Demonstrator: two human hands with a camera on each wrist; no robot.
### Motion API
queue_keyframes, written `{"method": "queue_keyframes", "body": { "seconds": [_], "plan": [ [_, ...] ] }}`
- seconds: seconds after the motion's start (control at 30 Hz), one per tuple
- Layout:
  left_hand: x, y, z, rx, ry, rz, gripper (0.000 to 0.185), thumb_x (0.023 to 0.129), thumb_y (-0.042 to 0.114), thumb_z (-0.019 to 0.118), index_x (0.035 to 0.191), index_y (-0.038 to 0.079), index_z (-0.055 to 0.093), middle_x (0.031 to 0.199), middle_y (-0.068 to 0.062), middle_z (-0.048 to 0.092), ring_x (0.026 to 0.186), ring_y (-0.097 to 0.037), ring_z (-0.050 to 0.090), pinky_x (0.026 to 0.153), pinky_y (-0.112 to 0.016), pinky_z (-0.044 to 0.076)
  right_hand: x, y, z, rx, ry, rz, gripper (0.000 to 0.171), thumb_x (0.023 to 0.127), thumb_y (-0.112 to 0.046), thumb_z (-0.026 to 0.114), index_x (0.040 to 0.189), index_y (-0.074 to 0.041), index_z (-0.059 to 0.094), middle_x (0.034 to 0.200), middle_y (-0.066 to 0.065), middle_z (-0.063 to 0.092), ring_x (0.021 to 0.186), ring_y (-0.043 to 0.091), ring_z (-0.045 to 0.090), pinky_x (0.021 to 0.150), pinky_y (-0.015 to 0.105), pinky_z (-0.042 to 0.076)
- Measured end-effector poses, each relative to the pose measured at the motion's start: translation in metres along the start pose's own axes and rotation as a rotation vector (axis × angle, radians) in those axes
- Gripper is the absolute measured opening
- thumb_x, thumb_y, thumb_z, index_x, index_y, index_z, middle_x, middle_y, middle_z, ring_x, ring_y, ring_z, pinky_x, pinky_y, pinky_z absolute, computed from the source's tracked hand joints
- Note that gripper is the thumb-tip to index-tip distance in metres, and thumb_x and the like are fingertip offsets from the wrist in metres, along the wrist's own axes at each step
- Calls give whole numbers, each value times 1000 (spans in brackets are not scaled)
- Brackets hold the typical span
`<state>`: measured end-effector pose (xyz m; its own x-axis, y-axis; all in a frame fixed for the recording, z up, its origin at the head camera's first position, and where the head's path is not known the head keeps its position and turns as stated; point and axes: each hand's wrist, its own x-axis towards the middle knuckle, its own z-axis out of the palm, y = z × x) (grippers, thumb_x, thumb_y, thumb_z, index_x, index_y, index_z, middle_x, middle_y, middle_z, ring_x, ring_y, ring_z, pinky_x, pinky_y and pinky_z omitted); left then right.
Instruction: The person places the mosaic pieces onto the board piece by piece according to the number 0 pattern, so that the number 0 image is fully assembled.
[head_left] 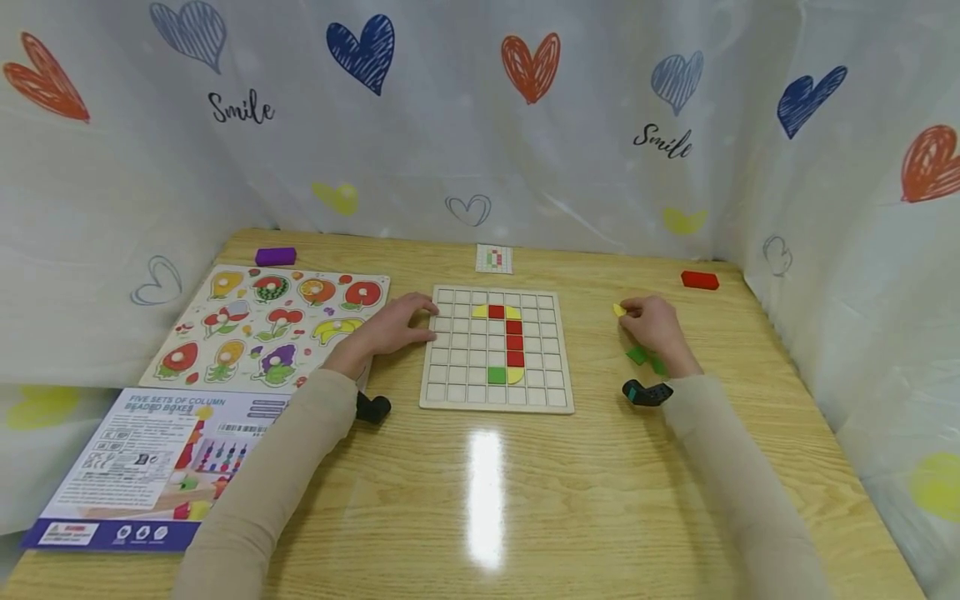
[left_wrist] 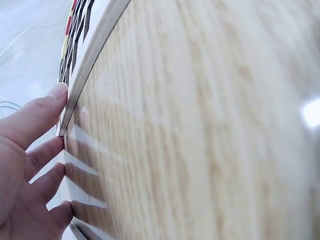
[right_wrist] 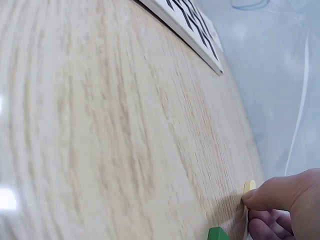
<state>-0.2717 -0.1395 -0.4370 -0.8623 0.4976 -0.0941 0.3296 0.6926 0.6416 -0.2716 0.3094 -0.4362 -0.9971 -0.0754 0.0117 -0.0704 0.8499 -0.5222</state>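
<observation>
A square wooden grid board lies mid-table, with red squares, a green square and yellow rounded pieces set in its cells. My left hand touches the board's left edge, thumb and fingertips against the rim with the fingers loosely spread. To the right of the board, my right hand pinches a yellow rounded piece between thumb and finger, close over the table. Green pieces lie just below that hand, partly covered by it.
A small pattern card lies behind the board. At the left are a fruit puzzle board and a printed box. A purple block sits at the back left, a red block at the back right. White curtains enclose the table.
</observation>
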Motion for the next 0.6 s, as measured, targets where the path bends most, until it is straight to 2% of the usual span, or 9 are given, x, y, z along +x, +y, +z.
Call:
{"method": "queue_keyframes", "body": {
  "seconds": [0.3, 0.6],
  "plan": [
    [0, -2, 0, 13, -1, 13, 44, 93, 23, 69, 130, 4, 56, 144, -18, 44, 139, -34, 34, 115, -49, 25, -20, -22, 8, -30, -62, -128, 34, 90, -2, 60, 120, 12, 63, 105, 27, 65, 95, 37, 62, 87, 51, 48],
    [0, 0, -1, 10, 0, 15, 44, 92, 24, 70, 130, 5, 56, 144, -18, 45, 138, -34, 34, 114, -49, 26, -27, -28, 12, -25, -56, -132, 37, 88, 2, 60, 123, 13, 60, 107, 27, 61, 96, 37, 60, 87, 50, 48]
  ]
}}
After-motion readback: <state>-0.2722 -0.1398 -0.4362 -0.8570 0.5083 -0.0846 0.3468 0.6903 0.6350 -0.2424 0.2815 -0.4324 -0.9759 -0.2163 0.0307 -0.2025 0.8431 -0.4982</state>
